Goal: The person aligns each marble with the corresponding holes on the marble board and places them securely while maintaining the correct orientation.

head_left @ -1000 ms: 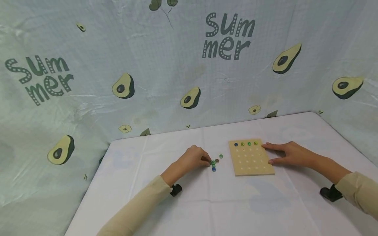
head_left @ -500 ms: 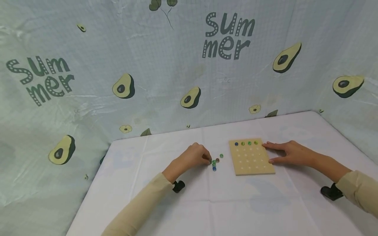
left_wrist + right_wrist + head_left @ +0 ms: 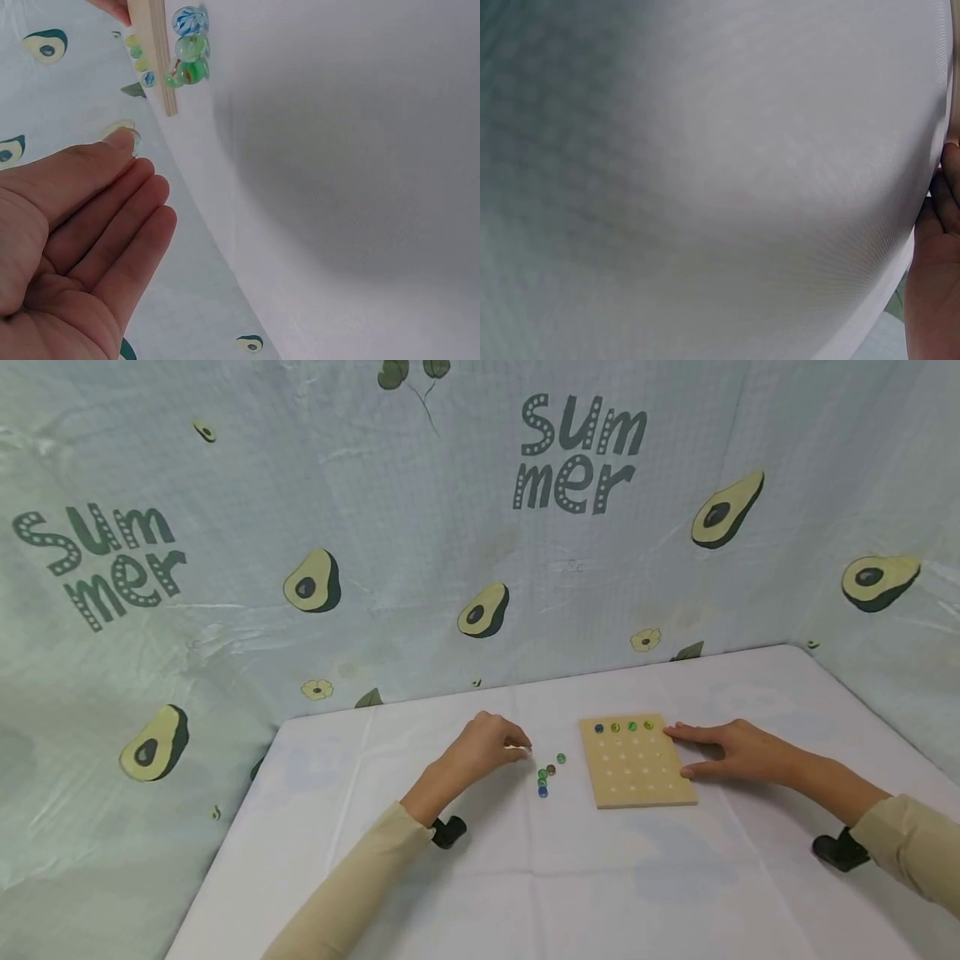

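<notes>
My left hand (image 3: 482, 752) is raised just left of a loose group of marbles. Between its thumb and index finger it pinches a glassy marble (image 3: 136, 142), mostly covered by the thumb in the left wrist view. A square wooden board (image 3: 639, 797) with rows of small hollows lies to the right. Along its far row sit a blue marble (image 3: 599, 728), a green marble (image 3: 632, 726) and two yellowish ones. My right hand (image 3: 738, 753) rests at the board's right edge, fingers and thumb spread and touching it; the right wrist view catches only part of that hand.
Between my left hand and the board lie several marbles: a blue one (image 3: 543, 792), a reddish-brown one (image 3: 551, 770), a green one (image 3: 561, 758) and others. A white cloth covers the table (image 3: 600, 893). An avocado-print sheet (image 3: 405, 543) hangs behind it.
My left hand has lifted away from the marbles, up and slightly left, with one marble between its fingertips. My right hand and the board stay in place.
</notes>
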Available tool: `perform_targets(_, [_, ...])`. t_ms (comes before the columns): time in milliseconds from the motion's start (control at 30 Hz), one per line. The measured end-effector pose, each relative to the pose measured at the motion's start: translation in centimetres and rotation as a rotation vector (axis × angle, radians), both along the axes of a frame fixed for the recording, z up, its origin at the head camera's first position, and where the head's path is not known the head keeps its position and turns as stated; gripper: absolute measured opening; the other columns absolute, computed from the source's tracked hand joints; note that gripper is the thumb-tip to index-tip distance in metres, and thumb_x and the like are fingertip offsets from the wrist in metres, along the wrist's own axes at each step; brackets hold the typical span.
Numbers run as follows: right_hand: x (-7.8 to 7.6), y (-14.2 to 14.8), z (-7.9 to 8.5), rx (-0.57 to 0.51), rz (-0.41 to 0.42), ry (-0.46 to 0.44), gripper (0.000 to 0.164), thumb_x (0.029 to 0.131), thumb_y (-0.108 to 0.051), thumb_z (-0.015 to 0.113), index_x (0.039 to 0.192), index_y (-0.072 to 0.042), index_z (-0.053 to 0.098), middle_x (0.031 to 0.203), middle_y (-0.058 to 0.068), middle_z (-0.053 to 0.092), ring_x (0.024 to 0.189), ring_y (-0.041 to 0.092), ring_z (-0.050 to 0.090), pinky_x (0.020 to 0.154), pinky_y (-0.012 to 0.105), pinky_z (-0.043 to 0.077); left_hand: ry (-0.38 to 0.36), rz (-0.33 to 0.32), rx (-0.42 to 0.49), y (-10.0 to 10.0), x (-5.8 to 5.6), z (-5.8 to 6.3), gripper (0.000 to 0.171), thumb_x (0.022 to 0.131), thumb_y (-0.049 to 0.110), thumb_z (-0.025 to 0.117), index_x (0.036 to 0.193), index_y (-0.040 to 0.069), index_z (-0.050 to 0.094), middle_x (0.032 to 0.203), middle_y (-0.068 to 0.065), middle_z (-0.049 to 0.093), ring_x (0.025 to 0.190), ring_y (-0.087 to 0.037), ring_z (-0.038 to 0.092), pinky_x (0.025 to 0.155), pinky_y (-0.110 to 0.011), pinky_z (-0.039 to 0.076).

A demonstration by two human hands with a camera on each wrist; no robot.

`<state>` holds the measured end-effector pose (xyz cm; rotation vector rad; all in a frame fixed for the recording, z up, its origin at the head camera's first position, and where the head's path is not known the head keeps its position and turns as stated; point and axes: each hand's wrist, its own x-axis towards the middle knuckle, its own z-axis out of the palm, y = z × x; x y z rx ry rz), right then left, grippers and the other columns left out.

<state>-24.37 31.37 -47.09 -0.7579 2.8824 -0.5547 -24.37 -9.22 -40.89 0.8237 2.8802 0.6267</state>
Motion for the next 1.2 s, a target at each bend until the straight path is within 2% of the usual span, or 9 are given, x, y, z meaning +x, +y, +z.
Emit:
perform_targets(333, [0.7,-0.1,-0.4,-0.021,-0.01,-0.018,0.084,0.083,-0.068,0.07,0.147,-0.016,0.056,0.147,0.019,0.053,0.132,0.045,0.051,0.101,0.062,0.046,0.036,0.017,0.075,0.0,0.6,0.3,0.014,0.092,0.017,0.077,0.104,0.012,0.081,0.104,-0.001,0.078,0.099,-0.018,0.071,0.085,-0.031,0.057])
perform_targets(633, [0.5,-0.2,-0.3,-0.005,-0.007,-0.01,0.084,0.084,-0.067,0.07,0.148,-0.015,0.055,0.148,0.021,0.052,0.133,0.046,0.05,0.101,0.062,0.046,0.089,0.011,0.157,0.9,0.6,0.7,0.015,0.093,0.017,0.076,0.106,0.009,0.08,0.106,-0.002,0.078,0.102,-0.02,0.072,0.086,-0.031,0.058])
perform_targets(1200, [0.5,-0.2,0.2,-0.017,-0.007,-0.012,0.084,0.084,-0.068,0.07,0.148,-0.014,0.055,0.148,0.021,0.051,0.134,0.046,0.049,0.102,0.061,0.046,0.083,-0.023,0.283,2.8,0.5,1.1,0.017,0.095,0.017,0.073,0.108,0.008,0.079,0.108,-0.004,0.077,0.105,-0.02,0.073,0.089,-0.035,0.059])
